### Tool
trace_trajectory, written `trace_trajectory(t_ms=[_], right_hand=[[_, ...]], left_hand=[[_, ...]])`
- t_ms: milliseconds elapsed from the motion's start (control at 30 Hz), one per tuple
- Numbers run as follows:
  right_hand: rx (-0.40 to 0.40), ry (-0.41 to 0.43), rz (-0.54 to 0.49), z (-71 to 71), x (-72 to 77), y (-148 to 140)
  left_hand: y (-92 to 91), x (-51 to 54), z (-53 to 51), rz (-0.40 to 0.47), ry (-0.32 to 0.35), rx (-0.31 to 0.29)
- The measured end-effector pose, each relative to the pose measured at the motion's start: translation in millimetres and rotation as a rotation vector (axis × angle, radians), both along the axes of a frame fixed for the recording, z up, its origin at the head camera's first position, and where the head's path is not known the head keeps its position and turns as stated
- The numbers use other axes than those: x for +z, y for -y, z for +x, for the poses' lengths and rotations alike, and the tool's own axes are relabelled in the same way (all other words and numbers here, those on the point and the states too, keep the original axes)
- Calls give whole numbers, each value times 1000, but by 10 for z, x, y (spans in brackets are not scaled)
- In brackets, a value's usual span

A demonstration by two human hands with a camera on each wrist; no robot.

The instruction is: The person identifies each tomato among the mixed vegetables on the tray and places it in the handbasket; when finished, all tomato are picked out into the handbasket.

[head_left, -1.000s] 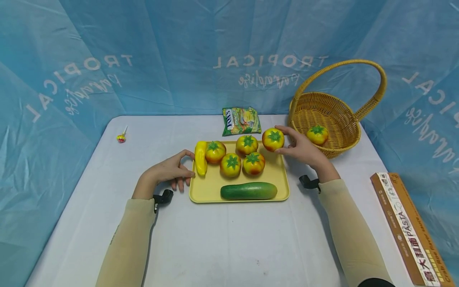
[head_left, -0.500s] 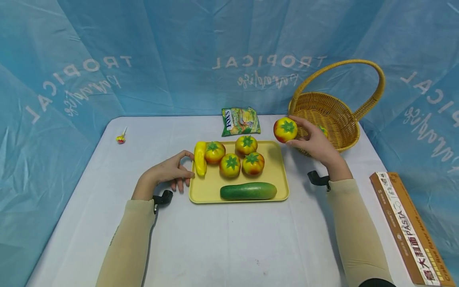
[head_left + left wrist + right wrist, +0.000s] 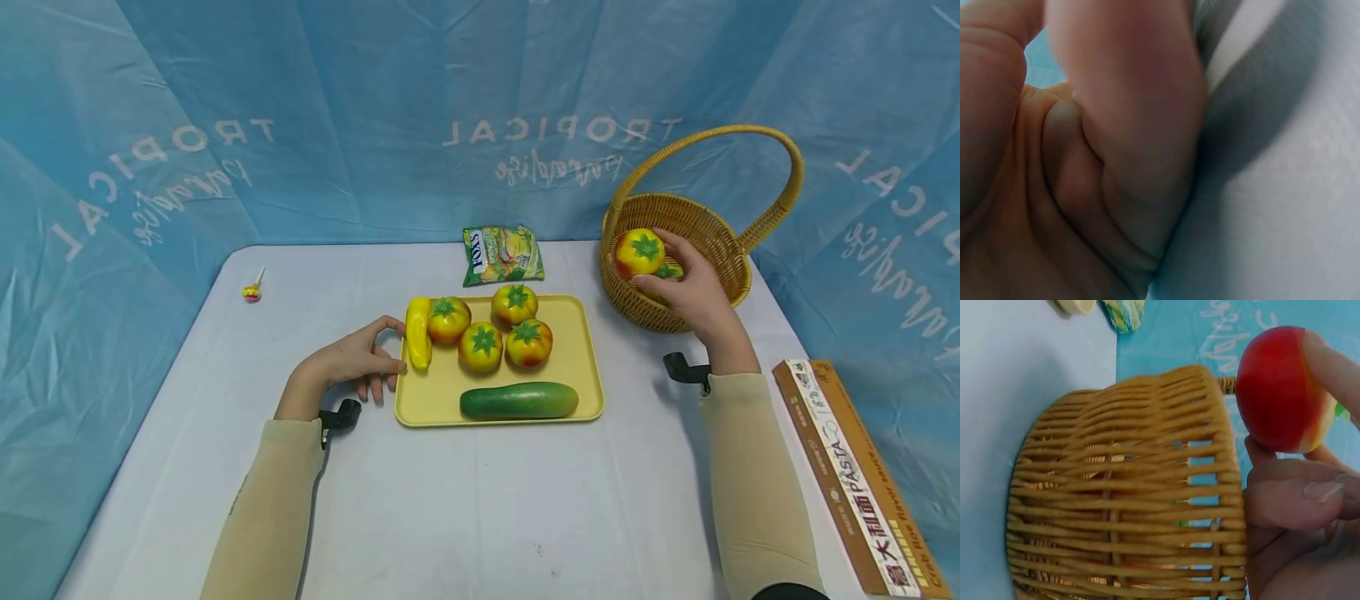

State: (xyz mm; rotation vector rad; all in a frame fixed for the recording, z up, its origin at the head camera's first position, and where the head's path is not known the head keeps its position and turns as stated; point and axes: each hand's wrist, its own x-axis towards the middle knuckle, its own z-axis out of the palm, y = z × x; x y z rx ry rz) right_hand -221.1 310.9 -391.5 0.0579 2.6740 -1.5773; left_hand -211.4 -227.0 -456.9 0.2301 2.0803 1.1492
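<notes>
My right hand (image 3: 697, 292) pinches a yellow-red toy tomato (image 3: 637, 252) with a green star-shaped top, just above the near left rim of the wicker basket (image 3: 637, 307). In the right wrist view the held tomato (image 3: 1275, 394) is beside the basket's rim, thumb and fingers around it. Another tomato (image 3: 669, 271) lies inside the basket, mostly hidden. My left hand (image 3: 348, 354) holds the left edge of the yellow tray (image 3: 435, 404) with thumb and index finger. The tray bears a banana (image 3: 418, 333), several tomatoes (image 3: 481, 347) and a long green cucumber (image 3: 519, 401).
A green snack bag (image 3: 502, 256) lies behind the tray. At the far left of the white-covered table is a lollipop (image 3: 252, 292). A long pasta box (image 3: 855, 475) lies along the right edge. The basket's tall handle (image 3: 787, 183) arches over its opening.
My right hand has lifted the tomato from the tray's back right corner and carried it right, over the basket's rim. The left hand and the tray have stayed put.
</notes>
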Motion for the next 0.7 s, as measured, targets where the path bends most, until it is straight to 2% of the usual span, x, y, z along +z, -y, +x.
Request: trace_trajectory(t_ms=[333,700], right_hand=[[-117,1,-8,-77,-99,-49],[-147,41,16,-134,-123,-24]], left_hand=[[-1,-12,-8,-12,-6,2],[-2,-8,-3,-21,-6,4]])
